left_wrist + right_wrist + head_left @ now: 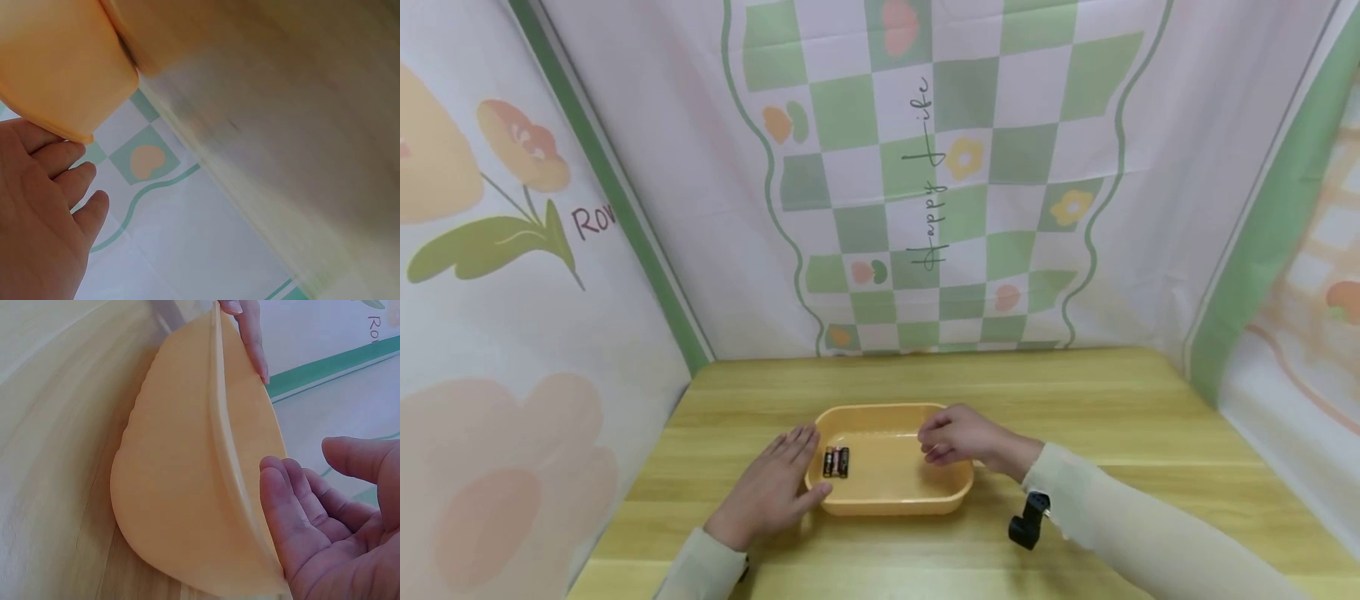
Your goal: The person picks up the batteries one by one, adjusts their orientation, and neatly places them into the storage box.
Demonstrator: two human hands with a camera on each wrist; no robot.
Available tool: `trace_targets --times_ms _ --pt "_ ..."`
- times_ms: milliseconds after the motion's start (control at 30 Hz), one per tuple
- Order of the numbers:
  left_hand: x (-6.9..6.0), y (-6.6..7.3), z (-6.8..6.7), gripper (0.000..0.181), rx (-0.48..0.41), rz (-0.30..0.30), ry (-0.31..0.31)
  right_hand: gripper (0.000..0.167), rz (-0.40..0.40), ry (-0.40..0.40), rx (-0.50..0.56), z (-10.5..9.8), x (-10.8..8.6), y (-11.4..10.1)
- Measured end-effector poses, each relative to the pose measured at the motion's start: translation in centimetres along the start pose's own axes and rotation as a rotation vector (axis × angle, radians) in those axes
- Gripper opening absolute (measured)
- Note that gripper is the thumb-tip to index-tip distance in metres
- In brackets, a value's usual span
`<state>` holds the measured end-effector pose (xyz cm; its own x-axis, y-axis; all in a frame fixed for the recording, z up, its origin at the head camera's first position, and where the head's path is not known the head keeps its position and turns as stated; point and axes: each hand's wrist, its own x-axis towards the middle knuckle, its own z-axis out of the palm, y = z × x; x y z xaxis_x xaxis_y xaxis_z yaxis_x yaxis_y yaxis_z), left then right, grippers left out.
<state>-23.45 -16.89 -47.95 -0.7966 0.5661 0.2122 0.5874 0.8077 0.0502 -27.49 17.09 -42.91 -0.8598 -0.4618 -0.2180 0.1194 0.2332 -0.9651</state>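
A yellow-orange plastic tray [895, 506] with rounded corners rests on the table. Three small dark batteries [837, 462] lie side by side at the tray's left end. My left hand [772, 483] lies along the left rim, fingers straight; in the left wrist view the fingertips of that hand [47, 194] touch the tray's edge [69, 69]. Over the right end hovers my right hand [958, 437], its fingers loosely bent. The right wrist view shows the right hand [337, 519] beside the tray wall [169, 462], thumb apart from the fingers and nothing between them.
The wood-grain table [1075, 400] extends around the tray. A printed cloth [910, 167] with green checks hangs behind it, and more printed cloth closes the left and right sides. A black wrist camera mount [1030, 521] sticks out below the right sleeve.
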Motion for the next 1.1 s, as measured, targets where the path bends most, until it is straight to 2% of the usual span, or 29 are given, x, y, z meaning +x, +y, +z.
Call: trace_targets --times_ms 267,633,1100 --pt "0.0 -0.2 0.3 0.078 -0.003 0.004 0.011 0.030 0.000 -0.004 -0.027 -1.6 -0.9 0.0" --pt "-0.1 -0.3 0.3 0.079 -0.011 -0.001 0.007 0.032 -0.020 -0.013 -0.032 -3.4 -2.2 0.2" --pt "-0.1 -0.1 0.0 0.079 -0.009 -0.005 0.000 0.035 -0.003 -0.005 0.027 -5.7 -3.1 1.4"
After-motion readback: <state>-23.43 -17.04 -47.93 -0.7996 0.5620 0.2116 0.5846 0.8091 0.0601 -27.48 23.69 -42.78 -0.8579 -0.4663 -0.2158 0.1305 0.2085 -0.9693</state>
